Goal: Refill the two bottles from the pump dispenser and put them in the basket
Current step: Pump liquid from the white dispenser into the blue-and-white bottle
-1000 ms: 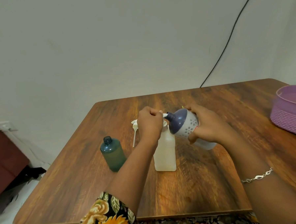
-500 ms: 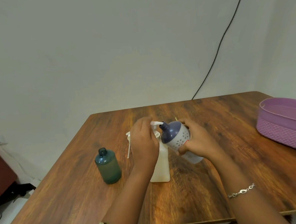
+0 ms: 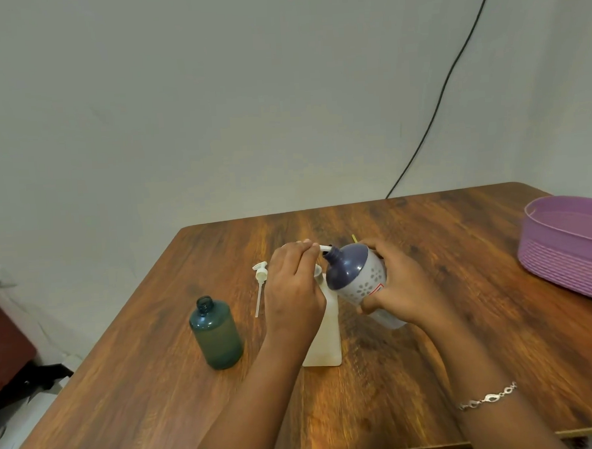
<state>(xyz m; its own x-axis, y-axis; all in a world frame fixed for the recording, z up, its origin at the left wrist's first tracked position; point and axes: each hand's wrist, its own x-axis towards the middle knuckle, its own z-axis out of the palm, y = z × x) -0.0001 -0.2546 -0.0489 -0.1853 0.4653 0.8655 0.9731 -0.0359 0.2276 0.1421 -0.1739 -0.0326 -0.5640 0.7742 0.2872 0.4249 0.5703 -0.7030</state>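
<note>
Indoors, wooden table (image 3: 432, 371) meets grey wall (image 3: 213, 108); left grip (image 3: 293, 289) clasps pump dispenser (image 3: 325, 346), right grip (image 3: 404, 287) the bottle (image 3: 353, 272).

Pump stroke released

Raised left hand (image 3: 294, 286) from the pressed-down stroke; now curled over the sprung-up head of the pump dispenser (image 3: 323, 343), collar showing just beneath.
</note>
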